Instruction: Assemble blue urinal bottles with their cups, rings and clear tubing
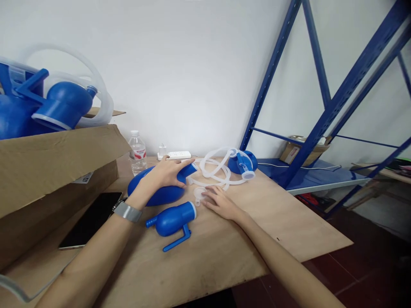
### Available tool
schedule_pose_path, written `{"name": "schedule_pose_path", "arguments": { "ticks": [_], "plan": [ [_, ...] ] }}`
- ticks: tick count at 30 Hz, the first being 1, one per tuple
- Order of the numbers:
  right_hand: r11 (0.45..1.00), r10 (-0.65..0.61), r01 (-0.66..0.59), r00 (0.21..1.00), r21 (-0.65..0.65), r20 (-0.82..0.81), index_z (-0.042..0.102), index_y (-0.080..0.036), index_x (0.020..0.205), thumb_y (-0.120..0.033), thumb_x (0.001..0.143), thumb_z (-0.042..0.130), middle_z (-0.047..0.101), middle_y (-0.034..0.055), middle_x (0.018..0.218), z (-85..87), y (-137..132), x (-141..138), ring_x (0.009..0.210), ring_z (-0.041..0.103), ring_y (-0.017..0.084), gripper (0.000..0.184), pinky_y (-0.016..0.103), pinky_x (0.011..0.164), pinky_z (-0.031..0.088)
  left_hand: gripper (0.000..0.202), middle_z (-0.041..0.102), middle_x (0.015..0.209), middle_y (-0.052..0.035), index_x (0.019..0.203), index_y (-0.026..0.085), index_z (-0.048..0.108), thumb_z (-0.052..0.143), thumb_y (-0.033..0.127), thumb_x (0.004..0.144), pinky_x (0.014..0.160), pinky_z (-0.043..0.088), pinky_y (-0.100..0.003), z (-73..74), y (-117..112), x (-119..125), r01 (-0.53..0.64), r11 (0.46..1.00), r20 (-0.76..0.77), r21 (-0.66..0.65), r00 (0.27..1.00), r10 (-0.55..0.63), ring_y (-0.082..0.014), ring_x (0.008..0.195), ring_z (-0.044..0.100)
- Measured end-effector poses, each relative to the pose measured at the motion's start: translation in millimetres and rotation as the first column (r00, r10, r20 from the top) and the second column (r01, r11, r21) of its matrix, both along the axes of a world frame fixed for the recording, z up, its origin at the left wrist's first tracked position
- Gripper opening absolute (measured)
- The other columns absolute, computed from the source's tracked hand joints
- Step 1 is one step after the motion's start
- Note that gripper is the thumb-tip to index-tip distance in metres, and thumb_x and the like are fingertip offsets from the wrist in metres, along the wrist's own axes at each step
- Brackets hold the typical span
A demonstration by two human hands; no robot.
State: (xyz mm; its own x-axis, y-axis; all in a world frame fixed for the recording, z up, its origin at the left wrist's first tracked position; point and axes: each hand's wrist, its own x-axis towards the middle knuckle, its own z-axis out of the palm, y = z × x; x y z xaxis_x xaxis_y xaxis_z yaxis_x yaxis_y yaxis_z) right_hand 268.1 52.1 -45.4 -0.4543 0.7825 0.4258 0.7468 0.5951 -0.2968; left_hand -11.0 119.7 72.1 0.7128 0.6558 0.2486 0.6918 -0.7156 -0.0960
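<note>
My left hand lies over a large blue plastic bottle on its side on the wooden table, fingers wrapped round its neck. My right hand rests flat on the table, fingertips touching a small clear plastic cap. Just in front of the big bottle lies a smaller blue funnel-shaped piece with a white rim and a handle. Beyond my hands, coiled clear tubing joins another blue funnel piece.
A cardboard box at left holds more blue bottles and tubing. A black phone lies beside it. A water bottle and a white power strip stand by the wall. Blue metal shelving stands at right.
</note>
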Motion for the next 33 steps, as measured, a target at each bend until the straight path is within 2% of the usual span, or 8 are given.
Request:
{"name": "schedule_pose_path", "arguments": {
  "ticks": [3,6,10,13,17,22,29,33],
  "plan": [
    [0.999,0.031,-0.032,0.998,-0.023,-0.050,0.068,-0.023,0.102,-0.038,0.099,0.058,0.062,0.0129,0.132,-3.7,3,-4,0.130,0.052,0.030,0.018,0.050,0.110,0.041,0.104,0.053,0.154,-0.0131,0.162,0.031,0.024,0.077,0.055,0.077,0.113,0.034,-0.047,4.0,2,-5,-0.001,0.997,0.041,-0.079,0.999,0.004,-0.0363,0.139,0.050],
    [0.996,-0.002,-0.029,0.945,-0.088,-0.326,0.062,-0.023,0.096,-0.042,0.101,0.052,0.066,0.0108,0.125,3.1,6,-11,0.123,0.057,0.027,0.022,0.048,0.108,0.043,0.099,0.060,0.147,-0.0126,0.163,0.029,0.024,0.071,0.058,0.081,0.104,0.043,-0.039,7.3,4,-12,-0.010,0.982,0.097,-0.186,0.995,0.029,-0.0339,0.130,0.059],
    [0.964,-0.182,-0.043,0.619,-0.264,-0.764,0.056,-0.024,0.096,-0.062,0.094,0.054,0.068,0.0043,0.098,22.6,17,-24,0.097,0.065,0.024,0.038,0.041,0.090,0.054,0.095,0.069,0.133,-0.0130,0.161,0.027,0.030,0.068,0.061,0.082,0.098,0.047,-0.039,6.5,7,-18,-0.017,0.969,0.164,-0.245,0.985,0.058,-0.0329,0.119,0.066],
    [0.944,-0.215,-0.136,0.441,-0.302,-0.871,0.058,-0.024,0.097,-0.068,0.084,0.061,0.065,0.0028,0.088,42.5,36,-38,0.080,0.064,0.021,0.047,0.033,0.068,0.055,0.093,0.073,0.122,-0.0112,0.157,0.025,0.039,0.068,0.065,0.079,0.096,0.048,-0.038,5.4,6,-16,-0.005,0.973,0.229,-0.232,0.972,0.060,-0.0317,0.112,0.068],
    [0.973,-0.185,-0.027,0.493,-0.228,-0.850,0.067,-0.020,0.094,-0.068,0.085,0.057,0.063,0.0026,0.079,66.6,67,-61,0.065,0.055,0.018,0.050,0.027,0.050,0.044,0.084,0.076,0.110,-0.0070,0.148,0.024,0.051,0.069,0.067,0.078,0.088,0.050,-0.034,6.5,1,-10,0.028,0.972,0.297,-0.232,0.954,0.043,-0.0278,0.099,0.071],
    [0.993,-0.046,-0.063,0.585,-0.101,-0.810,0.068,-0.019,0.085,-0.065,0.088,0.054,0.067,0.0039,0.080,73.3,88,-84,0.077,0.061,0.021,0.048,0.031,0.071,0.051,0.100,0.076,0.102,-0.0076,0.151,0.019,0.041,0.075,0.068,0.071,0.082,0.050,-0.036,7.8,-3,-10,0.026,0.953,0.404,-0.302,0.909,0.103,-0.0299,0.094,0.071],
    [0.997,-0.075,0.055,0.571,-0.052,-0.817,0.067,-0.020,0.091,-0.063,0.095,0.047,0.070,0.0058,0.088,62.1,66,-74,0.087,0.062,0.024,0.047,0.032,0.080,0.051,0.128,0.076,0.099,-0.0042,0.164,0.017,0.004,0.080,0.060,0.070,0.090,0.049,-0.037,6.2,-4,-9,0.059,0.932,0.461,-0.359,0.879,0.122,-0.0267,0.096,0.070],
    [0.989,-0.139,0.120,0.537,-0.088,-0.832,0.065,-0.021,0.092,-0.066,0.094,0.047,0.068,0.0061,0.090,46.5,46,-53,0.088,0.062,0.023,0.048,0.033,0.080,0.051,0.125,0.073,0.111,-0.0069,0.165,0.021,0.000,0.076,0.061,0.074,0.091,0.049,-0.036,3.8,-1,-10,0.061,0.937,0.402,-0.344,0.911,0.088,-0.0267,0.102,0.069]
  ]
}}
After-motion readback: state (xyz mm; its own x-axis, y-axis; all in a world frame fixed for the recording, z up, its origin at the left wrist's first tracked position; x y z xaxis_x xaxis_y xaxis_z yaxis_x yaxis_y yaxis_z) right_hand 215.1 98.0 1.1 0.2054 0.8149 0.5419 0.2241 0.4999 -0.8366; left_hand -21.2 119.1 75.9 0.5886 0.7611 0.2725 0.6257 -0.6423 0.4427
